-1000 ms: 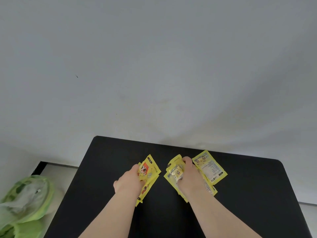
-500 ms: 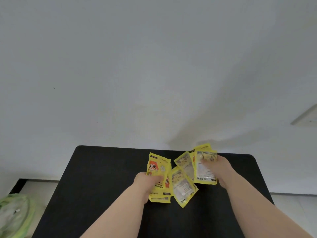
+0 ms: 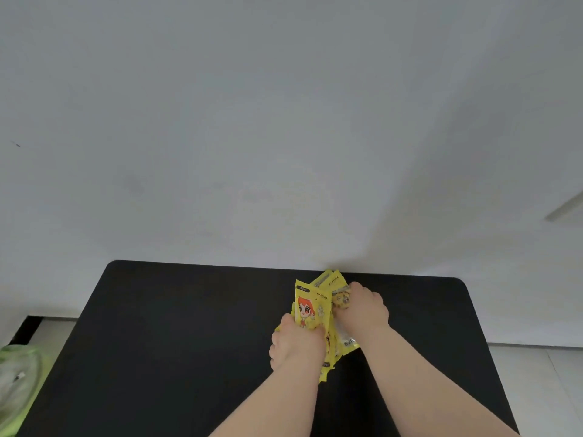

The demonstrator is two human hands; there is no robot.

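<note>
Several yellow snack packets (image 3: pixel 310 305) are bunched together above the black table (image 3: pixel 176 335), right of its middle. The front packet shows a cartoon figure with orange hair. My left hand (image 3: pixel 296 340) grips the lower part of the bunch, thumb across the front packet. My right hand (image 3: pixel 362 307) holds the packets on the right side from above, fingers curled over their top edges. The lower ends of some packets stick out under both hands.
A white wall rises right behind the table's far edge. A green and clear plastic bag (image 3: pixel 15 380) sits on the floor at the lower left. Light floor tiles (image 3: pixel 542 380) show to the right of the table.
My two hands have come together. The fanned-out packets of the right hand now press against the left hand's packets in one bunch.
</note>
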